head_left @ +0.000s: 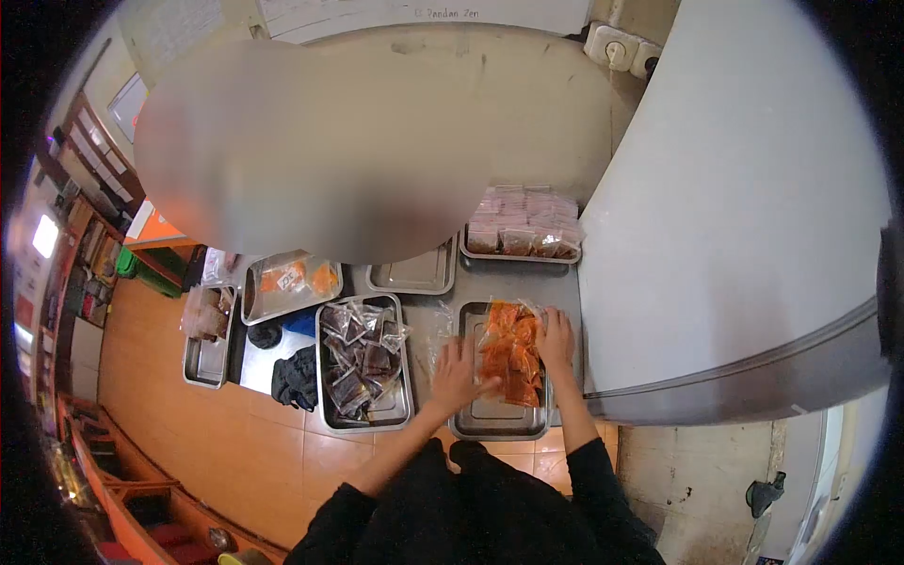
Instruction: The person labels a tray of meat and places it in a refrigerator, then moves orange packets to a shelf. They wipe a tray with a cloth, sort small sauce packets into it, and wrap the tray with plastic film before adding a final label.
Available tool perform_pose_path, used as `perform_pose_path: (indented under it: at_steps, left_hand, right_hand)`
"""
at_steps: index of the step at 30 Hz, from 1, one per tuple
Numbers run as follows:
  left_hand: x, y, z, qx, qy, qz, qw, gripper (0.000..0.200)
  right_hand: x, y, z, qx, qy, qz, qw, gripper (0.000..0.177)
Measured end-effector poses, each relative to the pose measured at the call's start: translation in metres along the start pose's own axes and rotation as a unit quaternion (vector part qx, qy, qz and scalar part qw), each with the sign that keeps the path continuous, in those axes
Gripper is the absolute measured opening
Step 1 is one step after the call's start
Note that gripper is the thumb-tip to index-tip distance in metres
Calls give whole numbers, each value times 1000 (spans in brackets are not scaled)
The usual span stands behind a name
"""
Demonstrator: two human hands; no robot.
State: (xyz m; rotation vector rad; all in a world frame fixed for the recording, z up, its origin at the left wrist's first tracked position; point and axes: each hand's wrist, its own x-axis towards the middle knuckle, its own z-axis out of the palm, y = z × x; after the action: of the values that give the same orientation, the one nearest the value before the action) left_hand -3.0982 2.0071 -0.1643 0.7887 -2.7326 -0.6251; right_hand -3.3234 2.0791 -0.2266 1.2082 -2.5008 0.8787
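In the head view, several clear sachets of orange-red sauce point(510, 356) lie overlapping in a metal tray point(497, 428) in front of me. My left hand point(456, 379) is at the tray's left side, fingers stretched out and thumb reaching toward the sachets. My right hand point(556, 341) rests along the right edge of the sachets, its fingers extended and touching them. Neither hand is wrapped round anything. Some clear plastic film point(440, 330) lies just beyond my left hand. Left of it, another metal tray point(408, 414) holds sachets of dark brown sauce point(363, 358).
Behind, a tray of stacked pinkish packets point(525, 224) stands near a large white panel point(734, 235) on the right. Another metal tray point(414, 275) and one with labelled orange bags point(299, 275) sit farther back. A black cloth point(296, 379) lies at left.
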Motion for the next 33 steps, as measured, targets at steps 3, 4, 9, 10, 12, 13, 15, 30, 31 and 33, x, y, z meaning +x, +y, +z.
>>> perform_pose_path:
  at_steps: [3,4,9,10,12,13,15,30,31,33]
  left_hand:
    - [-22,-28,39,-19,164,-124,978,63]
    - [-31,-42,56,-100,80,-151,980,59]
    - [-45,-50,64,-251,48,-180,950,39]
    - [-44,-47,53,-264,26,-196,944,36]
    - [-44,-40,32,-276,5,-220,935,34]
    - [-43,-39,20,-311,20,-221,924,32]
    - [-39,-43,11,-378,95,-180,903,35]
    - [-70,-67,-150,-528,316,-361,701,32]
    - [-78,-68,-166,-514,350,-370,690,31]
    - [-106,-81,-183,-490,406,-380,672,37]
  right_hand:
    - [7,12,14,68,-7,28,997,17]
    - [7,15,16,117,2,50,992,14]
    - [16,44,34,246,-13,236,940,16]
    - [16,62,49,363,-36,340,867,19]
    - [17,80,73,392,-37,305,867,25]
    - [34,51,50,442,-45,405,799,26]
    - [57,28,27,521,-149,499,676,25]
    - [84,27,4,127,-139,97,977,37]
    - [83,5,-4,214,-145,153,954,38]
    - [75,-33,-18,291,-146,215,921,39]
